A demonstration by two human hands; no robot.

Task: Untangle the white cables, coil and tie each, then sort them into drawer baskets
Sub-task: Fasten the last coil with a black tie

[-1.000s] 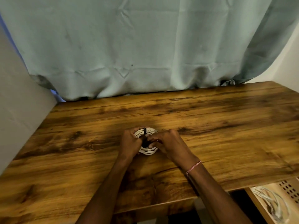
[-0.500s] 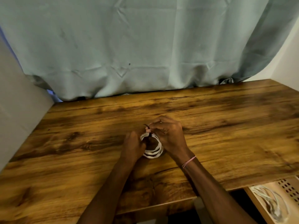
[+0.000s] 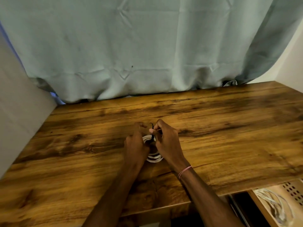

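The coil on the worktop is gripped by the left hand, its tie pinched by the right hand; loops could be sprung if the tie is dropped.

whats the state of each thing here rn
white cable coil, coiled, flat on the table between both hands
black tie, looped over the coil, end sticking up
right hand, pinches the tie
left hand, holds the coil's left side
drawer, open
basket, holds white cables

Home: wooden desk, teal curtain.
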